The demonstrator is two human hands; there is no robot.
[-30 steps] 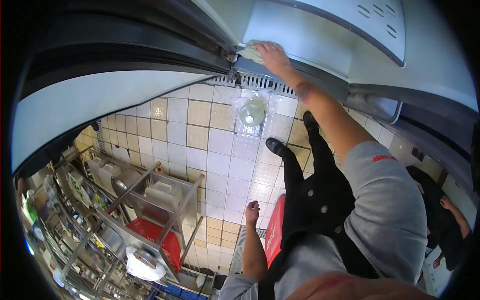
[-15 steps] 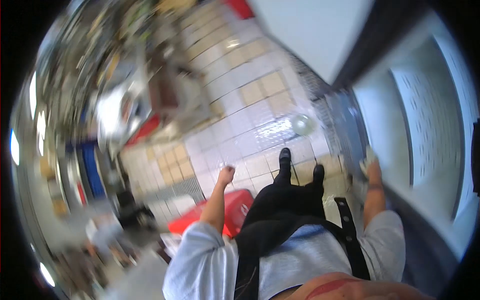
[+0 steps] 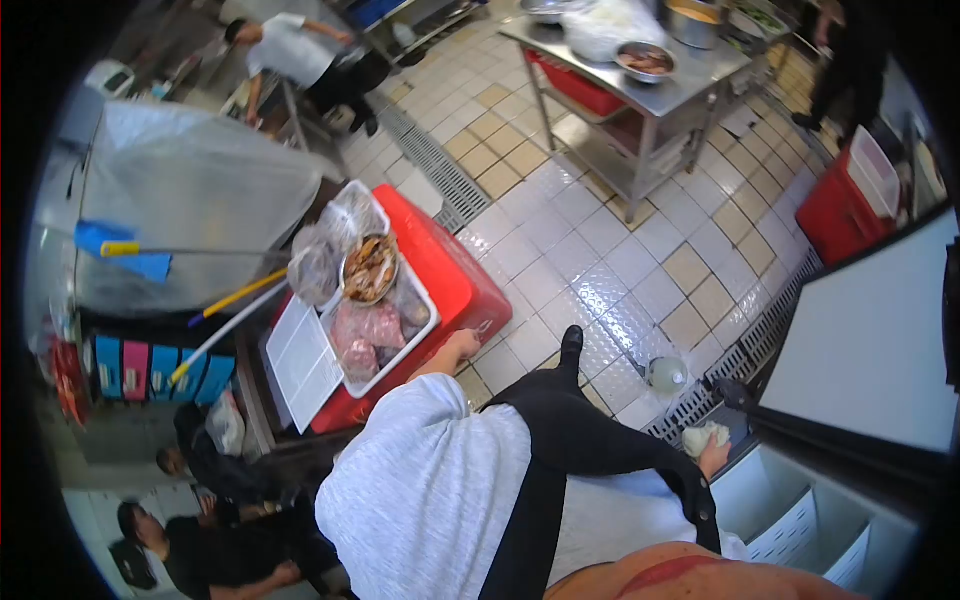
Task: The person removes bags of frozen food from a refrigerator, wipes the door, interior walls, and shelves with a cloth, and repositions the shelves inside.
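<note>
My left hand (image 3: 462,347), its fingers curled with nothing visible in them, is at the side of a large red bin (image 3: 455,270); I cannot tell whether it touches. On that bin rests a white tray (image 3: 428,330) with bagged meat (image 3: 365,335) and a bowl of browned pieces (image 3: 369,270). Down on the right, my right hand (image 3: 714,458) is closed around a crumpled pale cloth (image 3: 704,438). It is beside an open cabinet (image 3: 770,490) with perforated white panels, below a wide door (image 3: 870,335). A round, pale container (image 3: 667,375) stands on the floor near my feet.
A steel table (image 3: 690,95) with bowls and a pot stands ahead. Floor drains (image 3: 425,160) cross the tiles, which look wet. Another red bin (image 3: 850,200) is at right. Long-handled tools (image 3: 230,325) jut out at left. Several people (image 3: 300,60) are around the room.
The view has swung left and sharpened, bringing the loaded red bin and people into sight. My left hand now appears against that bin. The cloth remains in my right hand.
</note>
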